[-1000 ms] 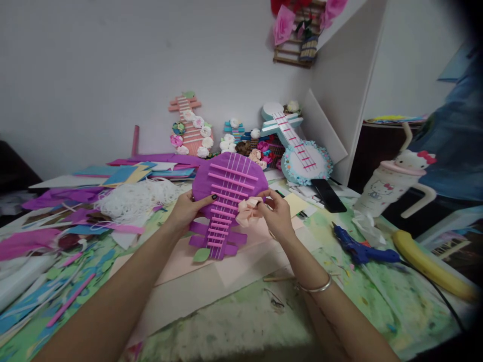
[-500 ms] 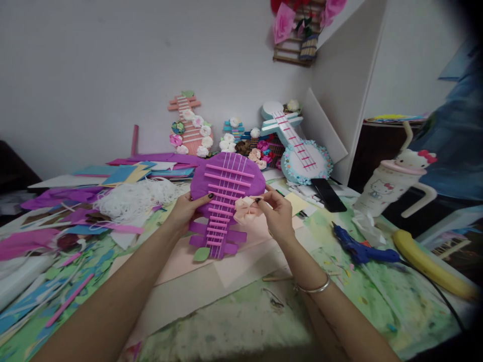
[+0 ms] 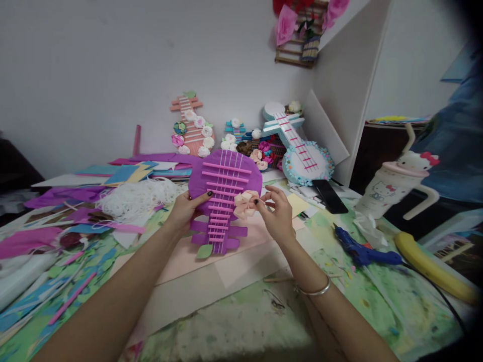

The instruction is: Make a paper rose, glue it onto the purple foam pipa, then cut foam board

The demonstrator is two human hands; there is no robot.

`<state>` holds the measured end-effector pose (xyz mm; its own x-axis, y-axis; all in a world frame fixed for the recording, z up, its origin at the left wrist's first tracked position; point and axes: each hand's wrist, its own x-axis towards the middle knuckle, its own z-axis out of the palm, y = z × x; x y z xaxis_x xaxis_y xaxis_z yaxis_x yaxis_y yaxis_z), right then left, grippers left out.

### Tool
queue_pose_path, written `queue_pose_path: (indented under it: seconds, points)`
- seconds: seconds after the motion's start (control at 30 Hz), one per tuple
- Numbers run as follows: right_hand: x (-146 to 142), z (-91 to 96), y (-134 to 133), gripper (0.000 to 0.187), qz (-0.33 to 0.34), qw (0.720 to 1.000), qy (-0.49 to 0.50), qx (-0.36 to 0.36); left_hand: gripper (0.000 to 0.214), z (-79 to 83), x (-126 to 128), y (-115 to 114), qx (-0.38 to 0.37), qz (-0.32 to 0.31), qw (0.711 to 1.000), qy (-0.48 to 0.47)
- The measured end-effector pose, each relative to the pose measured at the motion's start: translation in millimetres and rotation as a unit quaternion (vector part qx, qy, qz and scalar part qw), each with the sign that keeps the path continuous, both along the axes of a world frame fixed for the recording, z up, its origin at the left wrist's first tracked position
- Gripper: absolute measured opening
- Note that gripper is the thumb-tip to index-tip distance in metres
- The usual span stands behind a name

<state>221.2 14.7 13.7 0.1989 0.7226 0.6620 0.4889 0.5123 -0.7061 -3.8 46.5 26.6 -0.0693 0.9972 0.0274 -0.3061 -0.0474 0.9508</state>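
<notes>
A purple paper lute (image 3: 199, 176) with pink crossbars and white strings is held tilted up over the table, its narrow end toward me. My left hand (image 3: 183, 211) grips its left edge, thumb on the front. At the right edge of the lute is a pale pink paper flower (image 3: 245, 204). My right hand (image 3: 279, 211) has its thumb and fingers closed on the flower's right side. Whether the flower is fixed to the lute, I cannot tell. A green paper leaf (image 3: 204, 251) sits at the lute's narrow end.
A blue glue gun (image 3: 364, 250), a banana (image 3: 433, 269) and a white tumbler (image 3: 385, 186) stand or lie at the right. Near the wall are a black phone (image 3: 330, 196) and a blue-white lute (image 3: 302, 153). White string (image 3: 139, 198) is heaped on the left.
The lute has shifted slightly left in my hands. The pink flower now shows more of its front, and my right fingers have spread a little around its edge.
</notes>
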Motion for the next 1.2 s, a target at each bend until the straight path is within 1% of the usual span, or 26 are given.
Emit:
queue_pose_path:
  seconds: [0.1,0.17,0.27,0.37,0.47,0.53,0.57,0.67,0.8,0.9,1.0,1.1,1.2]
  points:
    - [0,-1.8,1,0.009,-0.024,0.995,-0.069,0.067,0.034,-0.1,0,1,-0.006,0.014,1.000,-0.006]
    - [0,-1.2,0,0.003,-0.037,0.992,-0.087,0.088,0.033,0.0,0,1,-0.008,0.021,1.000,-0.013]
    - [-2,2.0,-5,0.011,-0.038,0.988,-0.096,0.114,0.031,0.6,1,1,-0.007,0.028,0.999,-0.022]
    - [-4,4.2,-10,0.015,-0.020,0.974,-0.172,0.149,0.031,1.3,2,0,-0.007,0.029,0.999,-0.018]
    - [-6,2.2,-12,0.023,-0.006,0.950,-0.277,0.143,0.031,1.8,3,-1,-0.010,0.030,0.999,-0.012]
    - [-7,-0.4,-11,0.026,-0.010,0.939,-0.320,0.126,0.032,2.3,4,-2,-0.016,0.033,0.999,-0.008]
    - [-7,-1.5,-10,0.024,-0.014,0.937,-0.328,0.122,0.032,2.7,5,-3,-0.018,0.033,0.999,-0.006]
    - [-7,-3.1,-9,0.016,-0.021,0.936,-0.325,0.131,0.031,4.1,6,-4,-0.018,0.033,0.999,-0.005]
    - [-7,-2.9,-9,0.013,-0.013,0.935,-0.322,0.145,0.030,5.4,7,-5,-0.017,0.040,0.999,-0.011]
    - [-8,-2.3,-8,0.009,-0.011,0.937,-0.315,0.153,0.032,4.2,7,-4,-0.014,0.036,0.999,-0.010]
    - [-10,-1.0,-9,0.006,-0.010,0.948,-0.278,0.156,0.035,2.3,7,-3,-0.009,0.034,0.999,-0.008]
    - [-12,0.1,-10,0.006,-0.008,0.963,-0.234,0.135,0.037,2.6,7,-3,-0.002,0.031,0.999,-0.007]
    - [-14,0.2,-12,0.005,-0.008,0.971,-0.207,0.117,0.036,4.9,8,-5,0.006,0.026,1.000,-0.006]
